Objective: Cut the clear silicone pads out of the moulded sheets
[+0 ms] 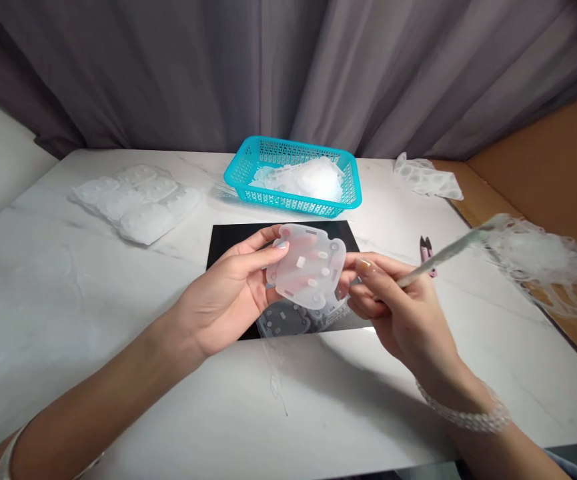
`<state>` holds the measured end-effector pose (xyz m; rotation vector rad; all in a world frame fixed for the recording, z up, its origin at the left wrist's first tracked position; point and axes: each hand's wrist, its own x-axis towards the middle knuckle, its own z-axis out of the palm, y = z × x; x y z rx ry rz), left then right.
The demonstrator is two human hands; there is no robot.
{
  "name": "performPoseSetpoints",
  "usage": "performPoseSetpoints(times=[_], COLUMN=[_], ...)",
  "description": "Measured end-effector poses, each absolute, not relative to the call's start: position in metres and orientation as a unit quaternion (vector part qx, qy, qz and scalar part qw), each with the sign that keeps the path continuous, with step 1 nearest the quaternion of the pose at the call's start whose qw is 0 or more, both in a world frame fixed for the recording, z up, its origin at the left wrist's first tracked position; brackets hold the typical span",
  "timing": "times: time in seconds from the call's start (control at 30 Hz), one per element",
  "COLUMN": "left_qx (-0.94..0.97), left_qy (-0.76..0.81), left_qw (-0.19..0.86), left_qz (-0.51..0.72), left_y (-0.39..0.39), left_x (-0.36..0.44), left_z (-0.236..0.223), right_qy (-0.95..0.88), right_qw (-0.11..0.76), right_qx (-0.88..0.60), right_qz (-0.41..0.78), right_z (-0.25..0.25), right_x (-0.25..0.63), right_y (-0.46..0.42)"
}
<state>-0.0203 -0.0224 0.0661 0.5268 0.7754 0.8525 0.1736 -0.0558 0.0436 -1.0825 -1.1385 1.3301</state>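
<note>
My left hand (223, 293) grips a translucent moulded silicone piece (308, 267), which has small holes and rectangular pads. My right hand (398, 300) is beside that piece, its fingertips almost at the edge. It is shut on a slim pale green stick (443, 257), which points up to the right and blurs toward its tip. A second silicone piece (283, 320) lies under my hands on a black sheet (278, 237), partly hidden by them. Small pink-handled snips (427, 255) lie just beyond my right hand.
A turquoise plastic basket (238, 175) holds translucent silicone pieces. A moulded silicone sheet (135, 203) lies at left, with silicone scraps (425, 177) at back right and a lacy tangle (533, 257) at right. The white marble table (68, 320) ends against cardboard and a grey curtain.
</note>
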Motion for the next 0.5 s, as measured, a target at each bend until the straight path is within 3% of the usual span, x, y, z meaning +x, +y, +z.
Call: performPoseSetpoints(times=[0.2,0.5], left_qx=[0.226,0.232], left_qy=[0.333,0.290], left_qw=[0.817,0.810], left_qz=[0.414,0.453], left_y=[-0.022,-0.023], left_x=[-0.021,-0.022], left_z=[0.067,0.068], right_qy=[-0.514,-0.674], right_qw=[0.478,0.446], right_qx=[-0.436,-0.522], right_qz=[0.564,0.273], right_z=[0.044,0.048], right_x=[0.170,0.164], right_y=[-0.059,-0.070])
